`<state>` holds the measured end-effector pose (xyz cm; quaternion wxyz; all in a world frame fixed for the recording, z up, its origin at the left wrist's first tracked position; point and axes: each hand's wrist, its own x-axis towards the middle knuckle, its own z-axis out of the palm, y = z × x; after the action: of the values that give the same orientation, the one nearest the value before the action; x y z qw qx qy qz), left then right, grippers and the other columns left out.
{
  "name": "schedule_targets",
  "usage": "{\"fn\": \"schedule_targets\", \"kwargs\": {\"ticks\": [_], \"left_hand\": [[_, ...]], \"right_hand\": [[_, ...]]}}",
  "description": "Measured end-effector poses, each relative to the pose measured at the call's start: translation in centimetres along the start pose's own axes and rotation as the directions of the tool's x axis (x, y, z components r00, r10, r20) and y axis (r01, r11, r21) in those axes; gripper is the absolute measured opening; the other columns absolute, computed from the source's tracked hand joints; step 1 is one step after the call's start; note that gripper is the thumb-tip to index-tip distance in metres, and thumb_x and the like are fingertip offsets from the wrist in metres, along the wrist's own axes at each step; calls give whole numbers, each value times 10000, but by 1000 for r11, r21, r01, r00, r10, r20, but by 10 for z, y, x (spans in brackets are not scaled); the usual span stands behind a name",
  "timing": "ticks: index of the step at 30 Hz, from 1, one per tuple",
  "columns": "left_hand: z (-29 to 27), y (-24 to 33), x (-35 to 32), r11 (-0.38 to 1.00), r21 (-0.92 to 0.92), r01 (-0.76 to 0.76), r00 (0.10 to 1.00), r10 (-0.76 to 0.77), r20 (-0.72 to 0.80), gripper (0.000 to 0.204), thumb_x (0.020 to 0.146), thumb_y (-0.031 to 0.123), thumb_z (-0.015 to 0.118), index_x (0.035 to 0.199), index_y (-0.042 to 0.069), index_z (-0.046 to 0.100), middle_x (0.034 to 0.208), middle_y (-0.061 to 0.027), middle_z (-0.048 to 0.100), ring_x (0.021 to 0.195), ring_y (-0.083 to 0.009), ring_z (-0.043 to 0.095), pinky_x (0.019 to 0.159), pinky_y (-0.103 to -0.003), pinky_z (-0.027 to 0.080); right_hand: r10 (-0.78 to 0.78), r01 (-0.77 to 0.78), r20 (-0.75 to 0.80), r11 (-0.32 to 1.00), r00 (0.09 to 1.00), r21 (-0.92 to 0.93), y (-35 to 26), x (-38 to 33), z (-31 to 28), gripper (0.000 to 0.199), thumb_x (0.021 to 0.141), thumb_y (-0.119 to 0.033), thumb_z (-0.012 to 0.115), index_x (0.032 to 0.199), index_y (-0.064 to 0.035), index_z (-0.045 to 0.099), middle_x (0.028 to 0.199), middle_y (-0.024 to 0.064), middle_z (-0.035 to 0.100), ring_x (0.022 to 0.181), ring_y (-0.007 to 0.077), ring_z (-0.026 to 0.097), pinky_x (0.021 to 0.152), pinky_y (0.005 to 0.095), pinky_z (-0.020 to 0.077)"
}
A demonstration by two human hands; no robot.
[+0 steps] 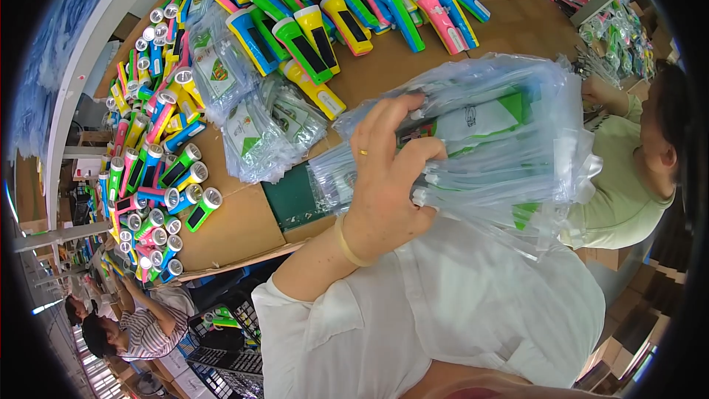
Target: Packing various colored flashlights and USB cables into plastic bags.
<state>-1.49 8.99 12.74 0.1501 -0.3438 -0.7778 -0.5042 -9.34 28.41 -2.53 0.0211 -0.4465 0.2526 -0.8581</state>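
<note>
My left hand (pixel 384 177), with a ring and a yellowish band at the wrist, grips the edge of a thick stack of clear plastic bags (pixel 509 162) in front of my chest. Its fingers are curled into the bag edges. Green and white printed inserts show through the plastic. My right hand does not show; the bags cover the area where it could be. Left of my hand, more flat bags with similar printed inserts (pixel 247 129) lie in a loose pile on the cardboard-covered table (pixel 229 233). A dark green mat (pixel 295 196) lies partly under the bags.
Colourful flashlights (pixel 317 37) with dark panels are heaped along the table's far side; many more (pixel 159 185) crowd its left end. Bagged items (pixel 613 37) lie at the far right. One person (pixel 620 177) sits close on the right. Black crates (pixel 229 355) stand lower left, near a person in stripes (pixel 159 318).
</note>
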Motion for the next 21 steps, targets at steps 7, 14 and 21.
{"fn": "schedule_targets", "kwargs": {"ticks": [7,14,21], "left_hand": [[6,-2,-7,999,22,-41,999,41,4,594,415,-13,729,988,101,622,1309,-169,476,1214,-400,462,1023,-504,314],[17,-1,-16,949,260,-177,981,193,-35,478,526,26,720,994,81,641,1218,-164,570,1083,-335,532,918,-436,345],[19,-8,-27,957,237,-169,978,194,-83,660,523,-18,694,1175,11,596,1265,-195,569,1130,-347,561,931,-464,382]], "right_hand": [[-40,40,63,999,997,5,2,-1,-3,591,1000,-419,543,1482,-101,421,1399,128,560,1283,254,554,1055,447,477],[-77,76,130,997,989,15,10,5,-8,597,1017,-449,520,1492,-106,411,1415,130,552,1291,253,548,1060,447,474],[4,-8,39,994,999,107,30,19,-12,590,986,-364,607,1473,-85,426,1373,139,578,1274,236,554,1039,412,483]]}}
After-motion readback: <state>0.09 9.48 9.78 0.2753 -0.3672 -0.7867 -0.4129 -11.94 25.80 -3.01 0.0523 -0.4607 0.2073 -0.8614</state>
